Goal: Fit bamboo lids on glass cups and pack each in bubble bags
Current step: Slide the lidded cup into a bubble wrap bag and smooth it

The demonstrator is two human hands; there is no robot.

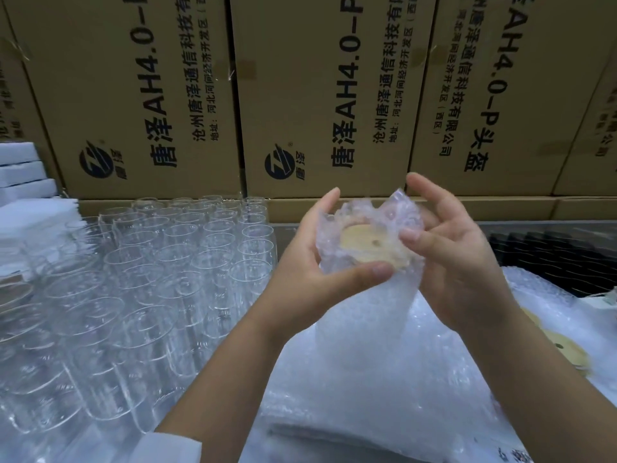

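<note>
1. Left hand (310, 262) curled round clear bubble bag (337, 225), held up right of the rows of clear glass cups (167, 262).
2. Right hand (457, 259) pinched the bag's rim.
3. Round bamboo lid (370, 245) showed inside the bag's mouth.
</note>
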